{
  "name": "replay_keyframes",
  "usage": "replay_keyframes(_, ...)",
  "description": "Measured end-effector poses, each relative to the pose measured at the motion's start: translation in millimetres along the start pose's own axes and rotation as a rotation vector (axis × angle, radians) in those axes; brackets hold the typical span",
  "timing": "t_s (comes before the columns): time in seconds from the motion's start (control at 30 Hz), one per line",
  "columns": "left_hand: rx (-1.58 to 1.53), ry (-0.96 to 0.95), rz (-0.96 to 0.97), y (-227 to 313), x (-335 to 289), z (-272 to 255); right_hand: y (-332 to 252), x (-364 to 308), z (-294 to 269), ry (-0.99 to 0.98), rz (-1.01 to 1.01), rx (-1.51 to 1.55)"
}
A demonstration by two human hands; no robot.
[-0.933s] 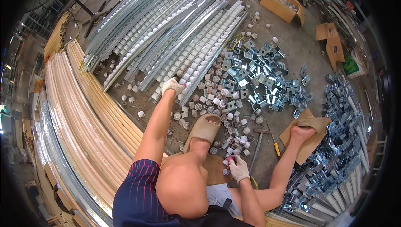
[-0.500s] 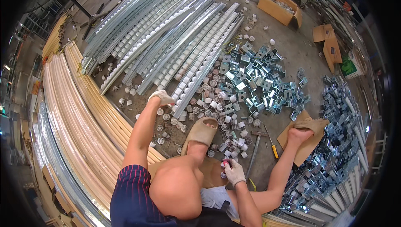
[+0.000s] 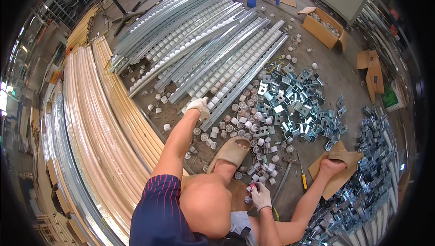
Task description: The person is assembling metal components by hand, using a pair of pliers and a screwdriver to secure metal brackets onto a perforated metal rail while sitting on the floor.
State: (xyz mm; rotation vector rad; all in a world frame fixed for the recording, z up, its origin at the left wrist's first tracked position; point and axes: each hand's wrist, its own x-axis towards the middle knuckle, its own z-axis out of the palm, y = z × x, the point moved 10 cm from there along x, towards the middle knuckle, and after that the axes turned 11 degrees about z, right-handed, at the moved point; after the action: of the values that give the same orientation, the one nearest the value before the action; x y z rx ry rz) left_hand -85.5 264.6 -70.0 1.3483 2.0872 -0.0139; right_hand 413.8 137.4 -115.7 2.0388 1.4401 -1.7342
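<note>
My left hand (image 3: pixel 199 106), in a pale knit glove, is closed over the near end of a metal roller track (image 3: pixel 219 97) lined with white rollers. Its fingertips are partly hidden. Low in the view, beside my bent knee, my right hand (image 3: pixel 260 196) wears a similar glove and pinches a small red thing (image 3: pixel 252 186) whose kind I cannot make out. A white spoked wheel (image 3: pixel 248 199) shows just below those fingers. Loose white rollers (image 3: pixel 242 124) lie scattered between the hands, around my sandalled foot.
More roller tracks (image 3: pixel 181 33) lie side by side beyond my left hand. Bent metal brackets (image 3: pixel 294 105) are heaped at centre right, with another pile (image 3: pixel 362 169) farther right. A hammer (image 3: pixel 284 178) and yellow-handled screwdriver (image 3: pixel 304 180) rest nearby. Long wrapped tubes (image 3: pixel 99 124) run along the left.
The whole scene has shifted right and down in the view. My left hand has moved rightward onto the track's end. My right hand keeps its pinch on the small red thing.
</note>
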Motion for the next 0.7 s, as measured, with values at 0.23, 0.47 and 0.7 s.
replay_keyframes(0.23,-0.069,0.020,-0.093,-40.6,7.8,14.8,25.6,0.2,-3.1,0.008,-0.042,0.094)
replay_keyframes(0.47,-0.057,-0.085,-0.147,-30.1,7.4,15.0,31.6,-17.2,-10.7,0.035,0.011,-0.077)
replay_keyframes(0.7,-0.064,-0.066,-0.067,-23.9,19.7,12.2,41.2,14.2,-7.3,0.024,0.002,0.015)
